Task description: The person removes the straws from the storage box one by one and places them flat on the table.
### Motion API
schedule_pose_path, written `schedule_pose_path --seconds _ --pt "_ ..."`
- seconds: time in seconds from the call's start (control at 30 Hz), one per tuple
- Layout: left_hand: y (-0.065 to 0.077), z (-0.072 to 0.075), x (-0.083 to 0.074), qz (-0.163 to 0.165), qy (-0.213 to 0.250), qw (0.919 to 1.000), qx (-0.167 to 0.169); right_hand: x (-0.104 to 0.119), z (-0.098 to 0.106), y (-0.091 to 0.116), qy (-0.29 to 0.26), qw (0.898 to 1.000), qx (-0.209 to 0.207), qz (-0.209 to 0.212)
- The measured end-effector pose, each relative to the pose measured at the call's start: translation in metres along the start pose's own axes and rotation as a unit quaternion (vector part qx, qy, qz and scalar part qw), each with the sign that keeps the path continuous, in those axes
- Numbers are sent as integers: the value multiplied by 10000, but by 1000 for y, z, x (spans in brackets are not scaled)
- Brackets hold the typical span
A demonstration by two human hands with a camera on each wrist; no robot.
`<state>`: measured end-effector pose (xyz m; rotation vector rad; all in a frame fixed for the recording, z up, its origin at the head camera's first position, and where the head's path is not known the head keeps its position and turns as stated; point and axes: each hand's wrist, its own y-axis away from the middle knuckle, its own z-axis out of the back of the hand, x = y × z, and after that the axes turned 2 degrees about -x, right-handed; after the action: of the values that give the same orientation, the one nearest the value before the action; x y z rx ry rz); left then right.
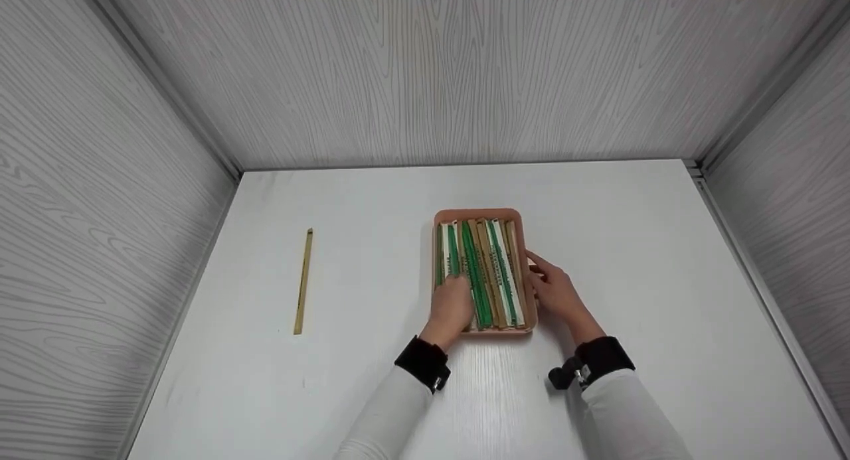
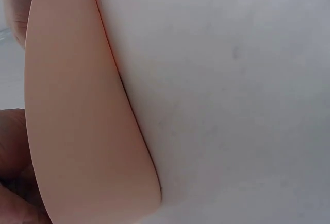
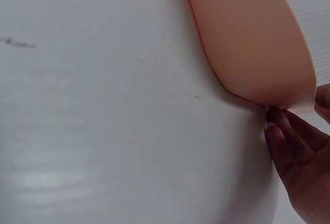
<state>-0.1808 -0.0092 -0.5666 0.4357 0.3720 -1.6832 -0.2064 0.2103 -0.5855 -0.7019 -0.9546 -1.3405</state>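
Observation:
A terracotta-pink tray [image 1: 477, 214] with rounded corners holds several long, slim paper-wrapped sticks [image 1: 495, 271] in brown, green and white, lying side by side. My left hand [image 1: 452, 305] reaches over the near left part of the tray, with fingers curled down onto the sticks. Its fingertips are hidden. Along the tray's right side, my right hand [image 1: 559, 295] holds the outer wall. In the right wrist view its fingers [image 3: 281, 147] touch the lower edge near a corner, another digit beside the rim. The left wrist view shows the tray's plain outer wall [image 2: 85, 110] from close by.
A single brown paper-wrapped stick [image 1: 303, 282] lies apart on the white tabletop [image 1: 372, 208], left of the tray. Grey wood-grain panels [image 1: 425, 75] border the table at the back and both sides. Dark straps [image 1: 604, 357] circle my wrists.

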Motion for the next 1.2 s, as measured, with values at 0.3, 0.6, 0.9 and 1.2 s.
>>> schedule_pose_path --seconds 0.3,0.6,0.9,1.2 --pt "-3 8 1 237 535 9981 180 -6 1 -1 -35 10000 5 -54" --pt "0 14 7 227 668 9975 11 -7 2 2 -67 9999 89 -16" --pt "1 30 10 278 1017 9942 -192 -9 2 1 -127 9999 92 -16" --pt "5 54 32 436 1234 9893 -647 -12 1 2 -140 9998 118 -125"
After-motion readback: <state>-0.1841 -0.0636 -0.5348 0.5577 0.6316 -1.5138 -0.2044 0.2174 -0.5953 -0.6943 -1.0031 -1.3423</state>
